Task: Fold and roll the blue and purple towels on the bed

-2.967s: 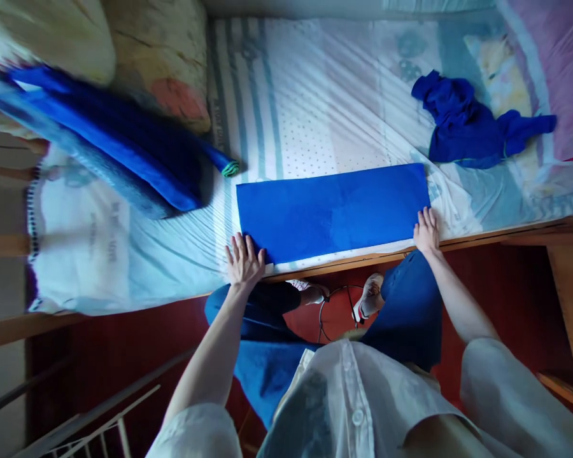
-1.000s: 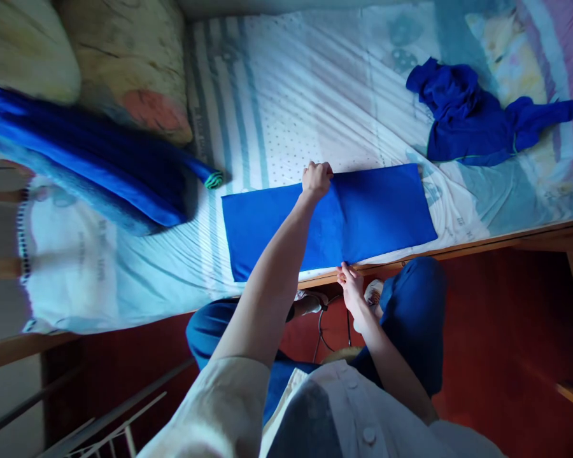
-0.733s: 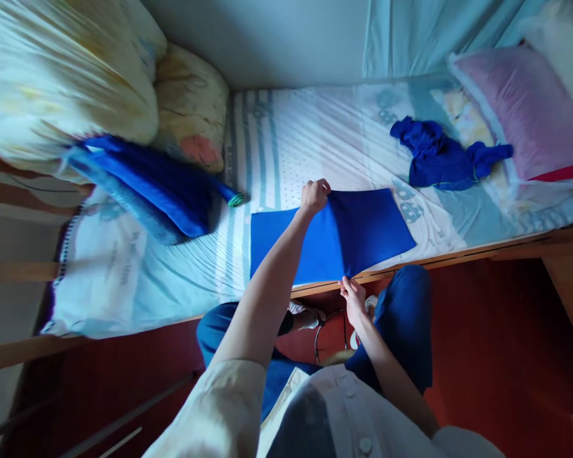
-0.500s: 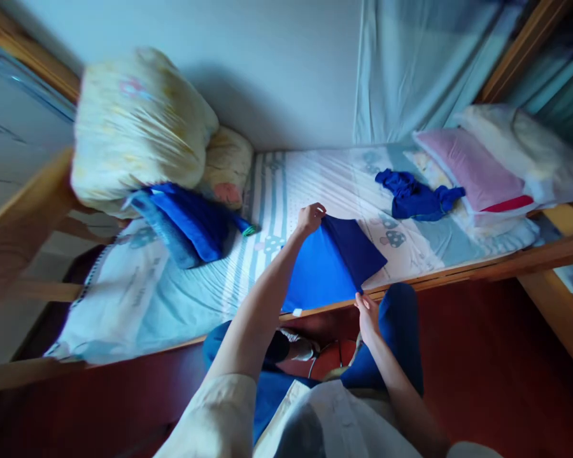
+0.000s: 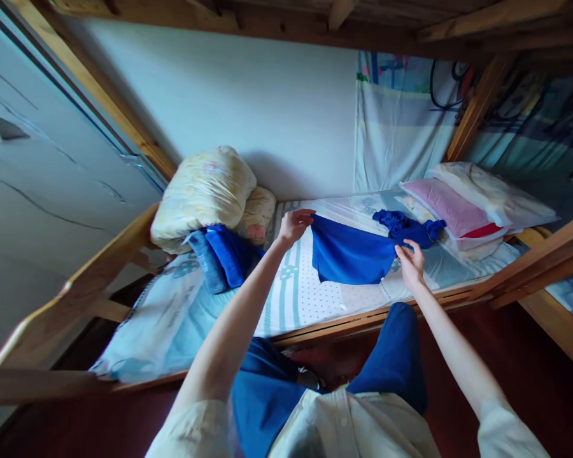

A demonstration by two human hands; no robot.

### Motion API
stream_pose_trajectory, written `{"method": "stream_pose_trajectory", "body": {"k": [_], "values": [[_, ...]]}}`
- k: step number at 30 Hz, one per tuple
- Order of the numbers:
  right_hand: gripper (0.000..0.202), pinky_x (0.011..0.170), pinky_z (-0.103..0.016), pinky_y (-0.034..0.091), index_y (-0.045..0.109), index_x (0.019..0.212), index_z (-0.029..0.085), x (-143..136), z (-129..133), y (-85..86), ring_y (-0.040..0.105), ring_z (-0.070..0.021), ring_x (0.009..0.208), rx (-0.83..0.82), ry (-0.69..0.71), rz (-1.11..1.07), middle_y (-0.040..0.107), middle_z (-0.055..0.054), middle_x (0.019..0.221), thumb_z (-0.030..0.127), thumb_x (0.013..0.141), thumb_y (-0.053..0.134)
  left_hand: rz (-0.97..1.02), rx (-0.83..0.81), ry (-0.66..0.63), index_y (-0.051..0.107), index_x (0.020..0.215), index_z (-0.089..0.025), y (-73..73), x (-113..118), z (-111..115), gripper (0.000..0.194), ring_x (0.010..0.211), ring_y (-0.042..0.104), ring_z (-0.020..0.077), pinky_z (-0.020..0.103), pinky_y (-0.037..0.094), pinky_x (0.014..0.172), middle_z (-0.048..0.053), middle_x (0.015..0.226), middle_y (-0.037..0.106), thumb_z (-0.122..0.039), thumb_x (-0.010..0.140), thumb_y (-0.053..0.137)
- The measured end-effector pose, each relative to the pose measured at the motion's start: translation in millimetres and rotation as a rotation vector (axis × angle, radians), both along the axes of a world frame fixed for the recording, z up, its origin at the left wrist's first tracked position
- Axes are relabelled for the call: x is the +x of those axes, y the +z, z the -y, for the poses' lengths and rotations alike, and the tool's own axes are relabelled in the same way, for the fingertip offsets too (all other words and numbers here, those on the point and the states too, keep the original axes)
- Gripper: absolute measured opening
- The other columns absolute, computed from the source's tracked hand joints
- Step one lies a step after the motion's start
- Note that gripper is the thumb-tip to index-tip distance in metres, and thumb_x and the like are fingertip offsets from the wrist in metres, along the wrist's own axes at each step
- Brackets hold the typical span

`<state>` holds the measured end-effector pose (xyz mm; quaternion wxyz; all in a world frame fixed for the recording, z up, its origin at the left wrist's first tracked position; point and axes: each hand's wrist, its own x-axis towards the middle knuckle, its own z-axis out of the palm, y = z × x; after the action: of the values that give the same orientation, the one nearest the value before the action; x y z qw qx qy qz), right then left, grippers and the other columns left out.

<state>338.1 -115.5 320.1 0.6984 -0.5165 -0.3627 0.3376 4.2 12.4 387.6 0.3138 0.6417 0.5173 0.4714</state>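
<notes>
A blue cloth (image 5: 352, 251) hangs stretched between my two hands above the bed (image 5: 310, 308). My left hand (image 5: 296, 226) pinches its upper left corner, and my right hand (image 5: 411, 259) pinches the upper right corner. A small white tag shows at the cloth's lower right edge. Behind my right hand a crumpled blue garment (image 5: 403, 229) lies on the bed. To the left, folded blue clothes (image 5: 226, 257) rest beside a folded grey-blue piece (image 5: 207, 264).
A big pale yellow bundle (image 5: 210, 191) sits at the bed's left end. Pillows, one pink (image 5: 446, 207), are piled at the right end. Wooden rails (image 5: 549, 257) frame the bed, with the upper bunk (image 5: 286, 28) overhead.
The cloth has been lifted off the bed and now hangs between my hands. My right hand has moved up and right, away from the bed's edge. The view has tilted upward.
</notes>
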Motion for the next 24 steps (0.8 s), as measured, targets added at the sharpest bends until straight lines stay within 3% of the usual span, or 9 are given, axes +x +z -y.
{"method": "stream_pose_trajectory", "body": {"k": [5,11,18,24], "values": [[0.045,0.077,-0.03,0.057,0.075,0.094,0.02,7,-20,43.1,0.071,-0.0185,0.084,0.094,0.071,0.123,0.077,-0.005,0.087,0.05,0.062,0.089,-0.008,0.035,0.117,0.081,0.103,-0.015,11.2,-16,14,0.041,0.088,0.075,0.0246,0.031,0.057,0.082,0.009,0.091,0.08,-0.023,0.066,0.066],[0.044,0.086,-0.037,0.058,0.079,0.087,0.019,7,-26,67.7,0.074,-0.0218,0.087,0.081,0.136,0.154,0.079,-0.007,0.087,0.045,0.056,0.094,-0.11,0.053,0.22,0.081,0.085,-0.02,17.5,-30,27,0.02,0.09,0.076,0.0276,0.035,0.058,0.088,0.006,0.084,0.08,-0.028,0.068,0.073],[0.044,0.079,-0.034,0.058,0.08,0.082,0.018,10,-17,80.0,0.073,-0.0204,0.079,0.012,0.229,0.232,0.079,-0.006,0.081,0.044,0.05,0.097,-0.08,0.057,0.212,0.08,0.08,-0.022,21.3,-41,40,0.019,0.085,0.077,0.0268,0.031,0.059,0.082,0.004,0.073,0.078,-0.033,0.066,0.075],[0.046,0.066,-0.03,0.056,0.081,0.083,0.018,12,1,67.7,0.071,-0.0189,0.073,-0.072,0.3,0.245,0.079,-0.007,0.078,0.044,0.049,0.099,0.102,-0.11,0.031,0.08,0.089,-0.016,15.5,-64,83,0.041,0.072,0.076,0.028,0.031,0.056,0.059,0.009,0.072,0.077,-0.043,0.059,0.082]]}}
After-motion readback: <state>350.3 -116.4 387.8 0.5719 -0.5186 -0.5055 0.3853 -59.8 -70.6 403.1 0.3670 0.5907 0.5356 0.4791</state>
